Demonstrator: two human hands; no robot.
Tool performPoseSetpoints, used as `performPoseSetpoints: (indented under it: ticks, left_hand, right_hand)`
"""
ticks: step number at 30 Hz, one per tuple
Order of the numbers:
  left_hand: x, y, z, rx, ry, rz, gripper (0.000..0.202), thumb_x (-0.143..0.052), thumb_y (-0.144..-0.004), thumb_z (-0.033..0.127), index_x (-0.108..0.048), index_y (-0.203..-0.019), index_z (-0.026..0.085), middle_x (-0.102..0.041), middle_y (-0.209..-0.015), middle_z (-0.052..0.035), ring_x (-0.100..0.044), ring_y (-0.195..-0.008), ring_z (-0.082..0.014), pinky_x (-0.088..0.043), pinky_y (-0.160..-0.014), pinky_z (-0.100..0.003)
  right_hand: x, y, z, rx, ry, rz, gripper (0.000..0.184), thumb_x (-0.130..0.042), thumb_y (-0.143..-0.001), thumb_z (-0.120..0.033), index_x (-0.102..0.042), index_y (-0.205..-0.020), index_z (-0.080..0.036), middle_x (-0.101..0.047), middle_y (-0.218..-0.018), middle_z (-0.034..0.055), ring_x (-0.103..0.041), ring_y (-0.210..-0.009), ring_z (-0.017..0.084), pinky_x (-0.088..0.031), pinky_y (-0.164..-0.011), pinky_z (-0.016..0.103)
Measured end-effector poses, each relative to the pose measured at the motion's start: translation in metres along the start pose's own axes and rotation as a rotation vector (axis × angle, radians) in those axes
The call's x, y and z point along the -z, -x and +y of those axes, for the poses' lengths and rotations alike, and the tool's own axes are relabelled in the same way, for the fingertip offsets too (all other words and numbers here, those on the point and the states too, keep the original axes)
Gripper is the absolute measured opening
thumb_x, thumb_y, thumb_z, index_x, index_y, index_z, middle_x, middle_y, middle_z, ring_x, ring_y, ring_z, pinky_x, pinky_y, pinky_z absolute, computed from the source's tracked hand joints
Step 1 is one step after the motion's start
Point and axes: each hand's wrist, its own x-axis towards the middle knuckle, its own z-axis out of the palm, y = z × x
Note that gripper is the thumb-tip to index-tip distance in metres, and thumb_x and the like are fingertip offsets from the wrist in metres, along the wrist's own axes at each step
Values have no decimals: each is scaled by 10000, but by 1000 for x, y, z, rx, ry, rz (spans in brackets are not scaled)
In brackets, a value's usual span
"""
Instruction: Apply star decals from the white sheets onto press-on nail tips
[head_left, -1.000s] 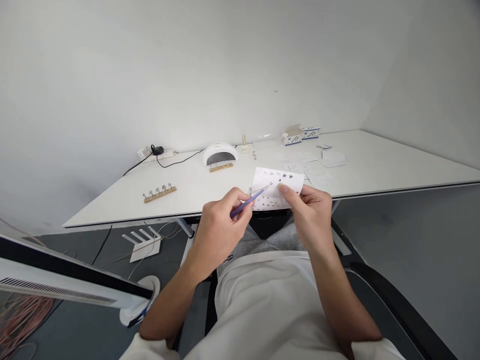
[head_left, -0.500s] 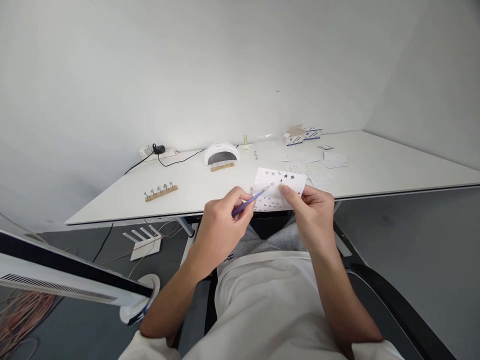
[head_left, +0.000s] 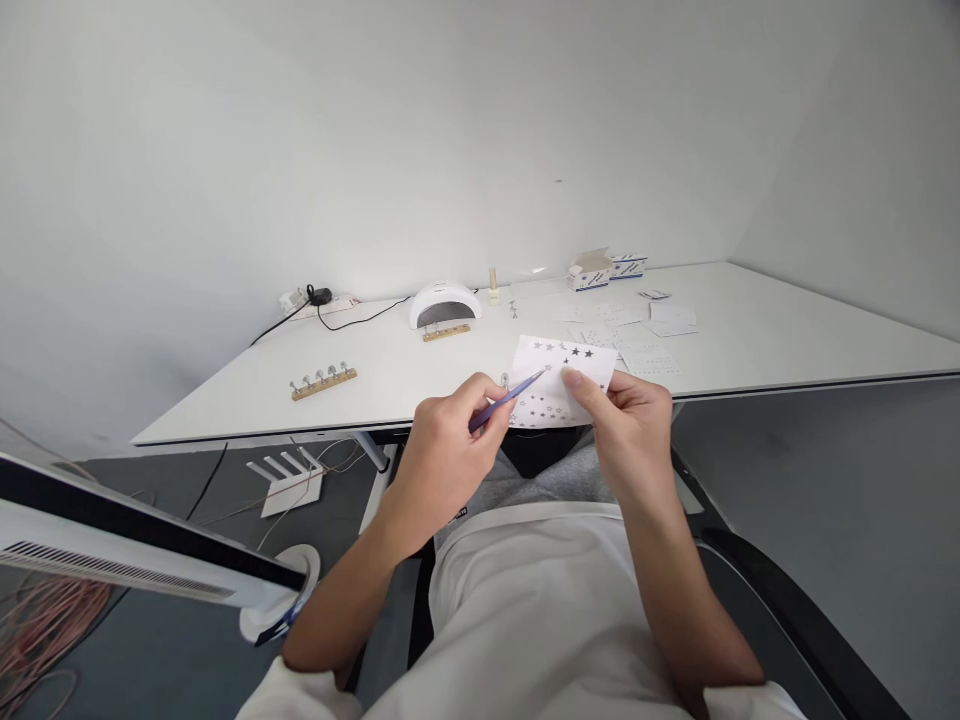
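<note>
My left hand (head_left: 442, 455) is closed round thin purple tweezers (head_left: 504, 400), whose tip rests on a white sticker sheet (head_left: 559, 385) printed with dark and pale stars. My right hand (head_left: 628, 425) pinches that sheet by its lower right side, thumb on top, and holds it just above the near edge of the white table (head_left: 390, 375). Both hands hover over my lap in front of the table.
On the table lie a wooden strip with several nail tips (head_left: 322, 381), a white nail lamp (head_left: 444, 304) with another strip in front, a small bottle (head_left: 493, 285), small boxes (head_left: 604, 268), loose sticker sheets (head_left: 645, 345) and a power strip (head_left: 315, 300). A white device (head_left: 135, 565) stands at lower left.
Hands, tweezers and sheet have hardly moved; the view has shifted slightly so everything sits a little further right.
</note>
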Motion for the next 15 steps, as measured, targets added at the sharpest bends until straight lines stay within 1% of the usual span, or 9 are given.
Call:
performPoseSetpoints:
  ticks: [5,9,11,15]
  left_hand:
    - [-2,0,-2,-4,-10,0,103,-563,-889,217,-572,-793,182,-499,-565,55,-445,-498,-56,-348,-513,-195]
    - [-3,0,-2,-12,-2,7,129,-561,-891,223,-548,-770,182,-493,-566,55,-446,-500,-56,-353,-517,-194]
    - [-3,0,-2,-13,4,9,130,-563,-891,223,-546,-768,182,-493,-567,53,-448,-500,-57,-357,-517,-194]
    - [-4,0,-2,-18,11,16,123,-570,-886,223,-548,-772,183,-490,-559,54,-449,-497,-58,-353,-514,-195]
  right_hand:
    - [-1,0,-1,-42,-52,-23,113,-748,-782,-350,-797,-850,-276,-764,-827,2,-697,-781,215,-546,-667,320]
    - [-2,0,-5,-79,-74,-29,124,-748,-782,-350,-799,-855,-264,-767,-835,13,-702,-768,214,-556,-680,328]
    - [-2,0,-6,-87,-69,-32,129,-747,-780,-355,-798,-841,-253,-768,-837,19,-707,-767,219,-564,-675,332]
    - [0,-1,-5,-86,-80,-40,141,-740,-787,-352,-798,-876,-259,-765,-808,18,-715,-794,228,-581,-684,337]
